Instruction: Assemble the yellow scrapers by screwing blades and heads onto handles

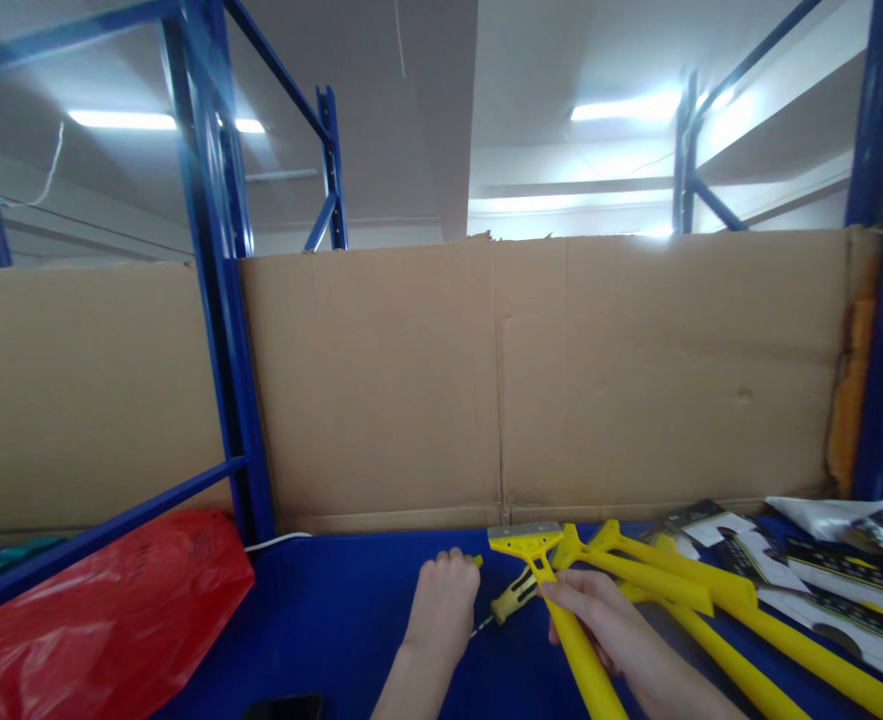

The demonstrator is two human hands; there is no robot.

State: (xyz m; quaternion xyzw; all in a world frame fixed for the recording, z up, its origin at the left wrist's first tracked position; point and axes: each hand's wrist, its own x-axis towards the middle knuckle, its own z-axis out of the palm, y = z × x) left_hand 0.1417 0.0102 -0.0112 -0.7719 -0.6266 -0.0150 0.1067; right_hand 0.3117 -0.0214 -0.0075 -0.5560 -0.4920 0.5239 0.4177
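Observation:
My right hand (598, 615) is wrapped round the handle of a yellow scraper (580, 655), whose flat metal-edged head points up and to the left. My left hand (445, 600) is closed just left of it, with a small yellow piece showing at its fingers; the rest of that piece is hidden. Between the hands, a screwdriver (514, 596) with a yellowish handle and thin shaft lies on the blue surface. Several more yellow scrapers (681, 580) lie to the right, beside and behind my right hand.
A red plastic bag (111, 610) lies at the left by a blue metal post (223, 300). Packaged items and cards (846, 590) are piled at the far right. A cardboard panel (381, 390) stands behind the blue table (336, 600). A dark object (283, 708) shows at the bottom edge.

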